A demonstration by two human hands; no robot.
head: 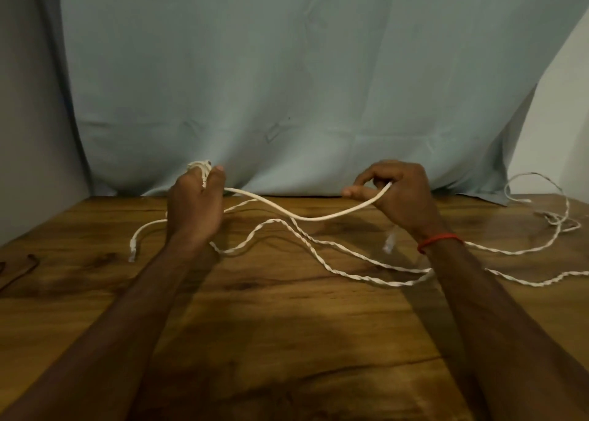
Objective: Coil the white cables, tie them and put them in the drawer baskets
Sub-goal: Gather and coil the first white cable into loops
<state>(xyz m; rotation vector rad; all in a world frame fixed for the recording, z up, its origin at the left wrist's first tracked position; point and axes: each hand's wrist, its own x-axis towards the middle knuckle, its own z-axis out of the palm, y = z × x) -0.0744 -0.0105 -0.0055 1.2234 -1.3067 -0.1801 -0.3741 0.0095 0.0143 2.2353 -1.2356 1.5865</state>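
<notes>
Head view: white cable (306,218) sags left-right between hands.

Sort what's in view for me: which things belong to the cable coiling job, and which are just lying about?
Belongs to the job:
- smooth white cable, held between left hand and right hand
- twisted white cable, loose on the table

Just lying about:
- blue cloth backdrop
- dark wire at the table's left edge

No drawer baskets visible.

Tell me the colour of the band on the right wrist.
Red band, seen in the head view.
</notes>
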